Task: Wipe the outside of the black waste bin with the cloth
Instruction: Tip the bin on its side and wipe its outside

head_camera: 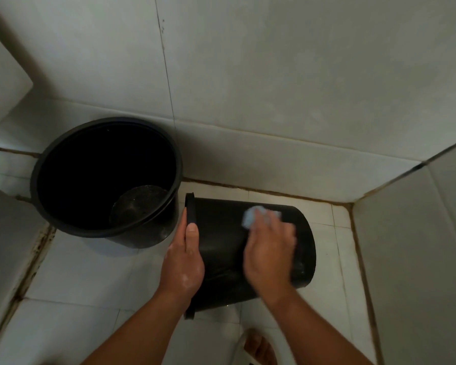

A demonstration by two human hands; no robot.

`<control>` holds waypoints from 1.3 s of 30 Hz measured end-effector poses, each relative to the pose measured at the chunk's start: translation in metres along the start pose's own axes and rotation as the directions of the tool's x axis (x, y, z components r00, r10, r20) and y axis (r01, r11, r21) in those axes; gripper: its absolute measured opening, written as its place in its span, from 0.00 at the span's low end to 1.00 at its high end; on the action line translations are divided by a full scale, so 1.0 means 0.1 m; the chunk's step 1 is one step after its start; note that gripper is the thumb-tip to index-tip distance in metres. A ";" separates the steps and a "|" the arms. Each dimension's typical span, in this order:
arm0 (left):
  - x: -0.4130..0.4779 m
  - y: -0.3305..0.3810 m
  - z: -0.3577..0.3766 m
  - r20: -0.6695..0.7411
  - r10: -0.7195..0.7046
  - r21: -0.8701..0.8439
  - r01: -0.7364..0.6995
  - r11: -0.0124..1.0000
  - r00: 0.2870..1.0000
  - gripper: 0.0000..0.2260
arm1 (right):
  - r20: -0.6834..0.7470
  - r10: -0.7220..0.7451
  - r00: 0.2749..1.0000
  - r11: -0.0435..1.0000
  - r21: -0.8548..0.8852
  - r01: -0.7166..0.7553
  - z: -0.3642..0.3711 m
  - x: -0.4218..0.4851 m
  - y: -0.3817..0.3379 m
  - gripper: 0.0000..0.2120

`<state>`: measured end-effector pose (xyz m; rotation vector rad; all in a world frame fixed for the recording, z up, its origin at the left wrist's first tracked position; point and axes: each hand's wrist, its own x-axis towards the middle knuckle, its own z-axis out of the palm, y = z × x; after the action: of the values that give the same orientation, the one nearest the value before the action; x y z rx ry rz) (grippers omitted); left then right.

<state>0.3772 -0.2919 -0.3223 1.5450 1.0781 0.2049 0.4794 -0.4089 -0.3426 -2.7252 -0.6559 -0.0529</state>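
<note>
At lower centre the black waste bin (221,233) lay sideways, the left hand (186,262) gripping its rim to steady it while the right hand (270,251) (clutching or flat, too blurred to tell) pressed the blue cloth (250,220) on it.

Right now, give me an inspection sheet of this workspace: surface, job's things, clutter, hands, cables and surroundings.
Surface: white tiled floor, with dark stained grout along its edges.
Job's things: black waste bin lying on its side on the floor, rim to the left; light blue cloth on its upturned side.
Clutter: black bucket standing upright just left of the bin; whether they touch cannot be told.
Hands: left hand grips the bin's rim; right hand is on the cloth against the bin, too blurred to tell how its fingers lie.
Cables: nothing seen.
Surroundings: grey wall tiles meeting in a corner at right; a foot in a sandal at the bottom edge.
</note>
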 end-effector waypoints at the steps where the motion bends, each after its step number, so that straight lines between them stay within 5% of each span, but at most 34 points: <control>1: 0.02 0.00 0.00 -0.004 -0.001 0.001 0.001 1.000 1.000 0.23 | 0.018 -0.128 0.992 0.992 0.022 0.128 0.04 -0.14 -0.18 0.22; 4: 0.03 0.01 0.00 -0.013 -0.006 -0.023 0.006 1.000 1.000 0.22 | 0.070 -0.459 0.886 0.887 0.083 0.454 0.09 -0.37 -0.32 0.24; 6: 0.04 0.00 -0.01 -0.005 -0.018 -0.028 0.018 0.999 1.000 0.22 | 0.089 -0.524 0.847 0.852 0.038 0.522 0.05 -0.29 -0.07 0.25; 10: 0.11 0.00 -0.02 0.005 -0.026 -0.034 0.027 0.999 1.000 0.22 | 0.034 -0.172 0.984 0.982 -0.071 0.175 -0.04 0.07 0.68 0.25; 13: 0.12 0.01 0.00 0.000 -0.023 -0.020 0.023 1.000 1.000 0.23 | -0.005 0.076 0.997 0.995 -0.060 -0.076 -0.08 0.21 0.89 0.25; 16: 0.09 0.02 0.02 -0.005 -0.032 -0.008 0.031 0.999 0.999 0.23 | -0.038 0.171 0.985 0.985 -0.008 -0.171 -0.02 0.15 0.65 0.22; 20: 0.09 0.03 0.02 -0.016 -0.058 0.011 0.058 0.998 0.998 0.23 | 0.031 -0.133 0.991 0.989 0.066 0.131 0.04 -0.20 0.01 0.24; 23: 0.07 0.05 0.01 -0.027 -0.047 0.002 0.047 0.999 0.999 0.22 | 0.090 -0.443 0.892 0.892 0.150 0.427 0.03 -0.43 -0.33 0.23; 25: 0.07 0.06 0.00 -0.031 -0.046 -0.004 0.046 0.999 0.998 0.21 | 0.129 -0.520 0.844 0.853 0.126 0.507 0.01 -0.36 -0.27 0.25; 30: 0.12 0.04 -0.01 -0.022 -0.054 0.011 0.055 0.998 0.998 0.22 | 0.069 -0.196 0.978 0.980 -0.028 0.199 -0.08 -0.10 0.51 0.29; 33: 0.11 0.07 -0.02 -0.025 -0.049 0.013 0.050 0.999 0.998 0.22 | 0.071 -0.048 0.996 0.998 -0.023 0.050 -0.20 0.02 0.97 0.28; 39: 0.17 0.13 -0.01 -0.002 -0.067 -0.014 0.067 0.998 0.998 0.22 | 0.174 0.034 0.984 0.922 0.374 -0.098 -0.55 0.28 1.22 0.21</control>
<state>0.3930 -0.2782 -0.3177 1.4942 1.1266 0.1679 0.5618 -0.5169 -0.3261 -2.3852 -0.5501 0.2909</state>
